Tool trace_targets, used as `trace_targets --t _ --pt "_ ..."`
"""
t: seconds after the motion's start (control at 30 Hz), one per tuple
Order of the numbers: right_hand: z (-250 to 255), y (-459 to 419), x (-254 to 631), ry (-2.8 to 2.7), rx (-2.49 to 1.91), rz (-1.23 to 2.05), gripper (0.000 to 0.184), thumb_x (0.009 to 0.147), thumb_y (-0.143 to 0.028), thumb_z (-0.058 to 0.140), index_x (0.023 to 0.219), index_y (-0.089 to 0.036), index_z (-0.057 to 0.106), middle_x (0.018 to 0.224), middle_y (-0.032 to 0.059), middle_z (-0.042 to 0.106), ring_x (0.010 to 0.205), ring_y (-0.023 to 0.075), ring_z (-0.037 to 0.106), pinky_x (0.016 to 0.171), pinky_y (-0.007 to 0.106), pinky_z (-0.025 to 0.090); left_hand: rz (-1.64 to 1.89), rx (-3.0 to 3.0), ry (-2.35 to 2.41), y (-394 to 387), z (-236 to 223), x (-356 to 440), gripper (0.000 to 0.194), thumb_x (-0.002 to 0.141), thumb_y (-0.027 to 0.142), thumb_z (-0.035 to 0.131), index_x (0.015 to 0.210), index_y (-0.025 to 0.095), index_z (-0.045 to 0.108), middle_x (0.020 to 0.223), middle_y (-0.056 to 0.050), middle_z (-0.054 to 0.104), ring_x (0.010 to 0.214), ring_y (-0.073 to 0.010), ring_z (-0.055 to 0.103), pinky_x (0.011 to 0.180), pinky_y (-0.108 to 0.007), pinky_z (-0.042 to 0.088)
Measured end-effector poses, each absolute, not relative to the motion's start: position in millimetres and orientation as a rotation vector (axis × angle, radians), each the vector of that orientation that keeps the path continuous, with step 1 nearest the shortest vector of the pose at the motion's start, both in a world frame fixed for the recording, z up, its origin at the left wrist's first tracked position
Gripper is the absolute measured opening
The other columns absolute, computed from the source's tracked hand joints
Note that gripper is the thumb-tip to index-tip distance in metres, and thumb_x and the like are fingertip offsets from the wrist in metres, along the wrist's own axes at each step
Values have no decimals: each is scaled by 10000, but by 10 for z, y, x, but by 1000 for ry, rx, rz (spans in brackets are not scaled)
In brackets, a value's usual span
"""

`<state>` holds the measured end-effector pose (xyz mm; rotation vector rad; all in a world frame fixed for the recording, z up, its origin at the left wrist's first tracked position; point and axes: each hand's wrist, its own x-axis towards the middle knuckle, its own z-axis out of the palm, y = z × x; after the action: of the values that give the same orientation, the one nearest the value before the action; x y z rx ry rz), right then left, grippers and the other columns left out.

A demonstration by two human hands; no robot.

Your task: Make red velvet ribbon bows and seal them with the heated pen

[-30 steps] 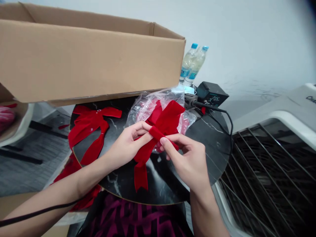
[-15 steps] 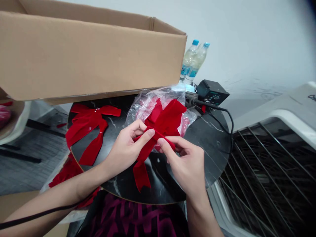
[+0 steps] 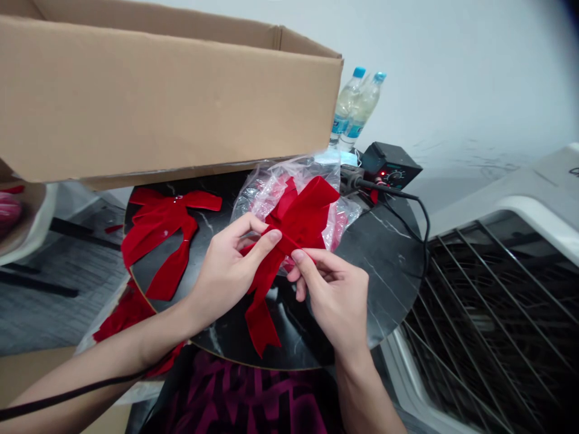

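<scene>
Both hands work at a red velvet bow (image 3: pixel 298 220) held above a clear plastic bag (image 3: pixel 266 196). My left hand (image 3: pixel 226 271) pinches the bow's centre between thumb and fingers. My right hand (image 3: pixel 332 295) grips the narrow velvet strip (image 3: pixel 284 244) crossing that centre, with its thumb and forefinger at the strip's end. The bow's tails hang down over the black marble round table (image 3: pixel 389 271). A second red velvet bow (image 3: pixel 167 226) lies flat on the table to the left, apart from both hands.
A large cardboard box (image 3: pixel 154 96) overhangs the table's far left. Water bottles (image 3: pixel 355 105) and a black control unit (image 3: pixel 389 166) with a cable stand behind. More red velvet (image 3: pixel 126 316) lies below the table edge. A wire rack (image 3: pixel 488 319) fills the lower right.
The velvet strip now sits tighter around the bow's centre, and its loose end is less visible. Both hands have closed in on the knot, and the view has tilted slightly.
</scene>
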<state>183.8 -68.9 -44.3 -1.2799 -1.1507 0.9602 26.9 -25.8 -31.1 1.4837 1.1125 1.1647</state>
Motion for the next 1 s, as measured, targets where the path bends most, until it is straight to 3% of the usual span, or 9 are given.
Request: trace_targets --t 0.17,0.33,0.53,0.8,1.0 --pt "-469 -697 1830 -1144 -1243 1005 113 929 -332 720 902 -238 778 633 -36 714 441 53 605 465 148 480 1154 1469 1131 -264 -299 272 207 956 351 670 831 195 614 743 44 639 651 -80 639 560 -154 479" --pt "-449 -708 1825 -1162 -1234 982 87 890 -298 767 956 -246 791 754 -9 782 543 79 692 567 161 548 1140 1462 1120 -255 -302 266 193 965 329 660 832 196 614 760 36 693 680 -94 677 592 -160 505" --pt "-400 -674 1814 -1067 -1238 1090 154 878 -322 770 879 -168 775 715 33 778 507 88 670 514 173 524 1150 1447 1151 -264 -302 272 204 953 362 675 838 201 623 737 41 662 645 -78 628 584 -152 482" --pt "-462 -653 1786 -1016 -1234 974 131 825 -321 818 887 -207 797 757 14 775 652 134 705 640 240 575 1218 1412 1090 -238 -273 305 193 931 347 699 834 190 644 750 29 661 636 -99 639 576 -173 515" --pt "-562 -605 1749 -820 -1142 1056 157 747 -314 880 866 -231 821 787 9 782 694 155 695 703 298 579 1303 1447 1088 -223 -283 336 145 924 330 708 891 190 688 848 5 704 794 -129 670 756 -207 543"
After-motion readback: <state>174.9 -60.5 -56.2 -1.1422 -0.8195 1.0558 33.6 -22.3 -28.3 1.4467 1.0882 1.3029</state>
